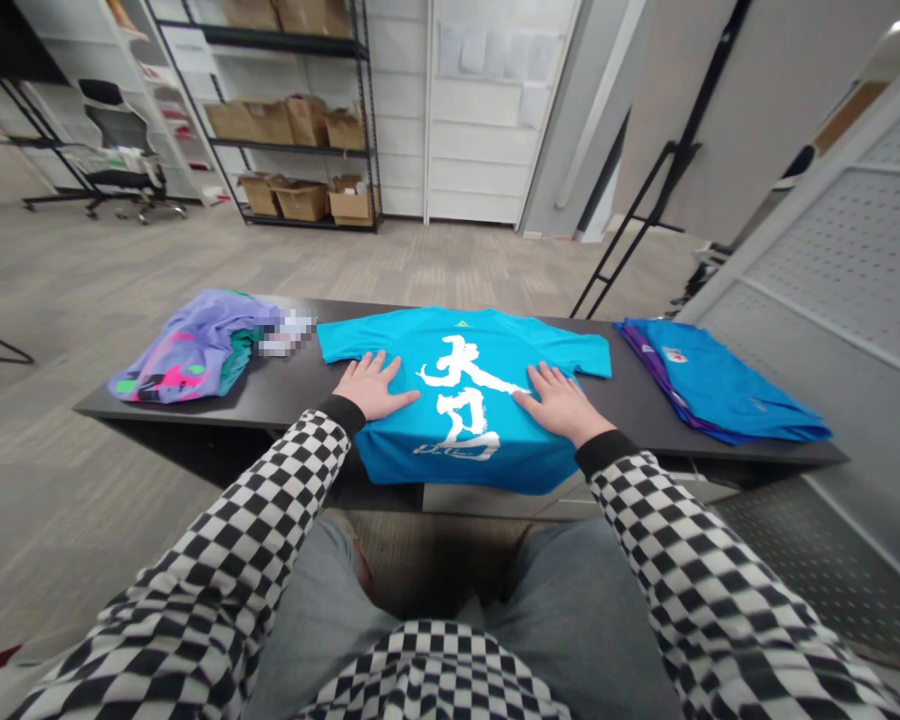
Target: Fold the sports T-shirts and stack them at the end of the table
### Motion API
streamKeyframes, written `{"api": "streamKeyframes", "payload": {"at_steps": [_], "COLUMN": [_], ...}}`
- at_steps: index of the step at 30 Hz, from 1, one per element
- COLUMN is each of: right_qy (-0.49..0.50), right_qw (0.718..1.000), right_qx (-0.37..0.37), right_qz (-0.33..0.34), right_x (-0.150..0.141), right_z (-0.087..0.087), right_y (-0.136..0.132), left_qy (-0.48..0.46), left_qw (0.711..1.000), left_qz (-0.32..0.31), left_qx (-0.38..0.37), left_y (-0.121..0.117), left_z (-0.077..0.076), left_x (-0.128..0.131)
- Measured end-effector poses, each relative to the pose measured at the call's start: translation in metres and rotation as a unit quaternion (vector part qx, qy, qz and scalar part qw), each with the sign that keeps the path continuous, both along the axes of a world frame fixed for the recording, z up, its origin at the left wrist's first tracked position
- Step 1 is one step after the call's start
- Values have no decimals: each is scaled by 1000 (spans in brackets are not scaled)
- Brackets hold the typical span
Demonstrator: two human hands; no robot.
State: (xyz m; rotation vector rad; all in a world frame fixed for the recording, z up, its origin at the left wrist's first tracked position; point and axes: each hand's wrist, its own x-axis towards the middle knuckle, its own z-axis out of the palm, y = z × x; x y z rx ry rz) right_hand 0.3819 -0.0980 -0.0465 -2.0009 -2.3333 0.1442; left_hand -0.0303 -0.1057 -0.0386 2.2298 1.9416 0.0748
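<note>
A bright blue T-shirt (465, 430) with large white brush-style characters lies spread across the dark table (292, 390). Its sleeves point left and right, and its lower part hangs over the front edge. My left hand (371, 386) rests flat on the shirt's left side, fingers spread. On the right side of the print, my right hand (562, 400) also lies flat with its fingers apart. Neither hand grips the fabric.
Crumpled purple and green clothing (195, 345) lies at the table's left end, beside a blurred small item (286, 332). Folded blue and purple shirts (720, 380) are stacked at the right. Behind stand a shelf rack (292, 145) with cardboard boxes and an office chair (120, 140).
</note>
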Motion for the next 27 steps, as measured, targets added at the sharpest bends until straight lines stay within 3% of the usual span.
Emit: {"api": "streamKeyframes", "payload": {"at_steps": [5, 9, 11, 14, 18, 27], "right_qy": [-4, -4, -3, 8, 8, 9], "right_qw": [1000, 1000, 1000, 998, 999, 1000], "right_qx": [-21, -26, 8, 55, 30, 18], "right_qz": [-10, -11, 3, 29, 26, 11], "right_x": [4, 2, -2, -8, -14, -14], "right_z": [4, 6, 5, 0, -6, -4], "right_y": [5, 7, 4, -4, -10, -5], "left_qy": [8, 51, 52, 20, -2, -1], "left_qw": [1000, 998, 997, 995, 996, 997], "left_qz": [1, -17, -33, -46, -52, -50], "left_qx": [10, 23, 47, 85, 73, 64], "left_y": [9, 8, 0, -17, -24, -11], "left_z": [15, 27, 24, 8, -10, -6], "left_x": [-6, 10, 25, 44, 46, 34]}}
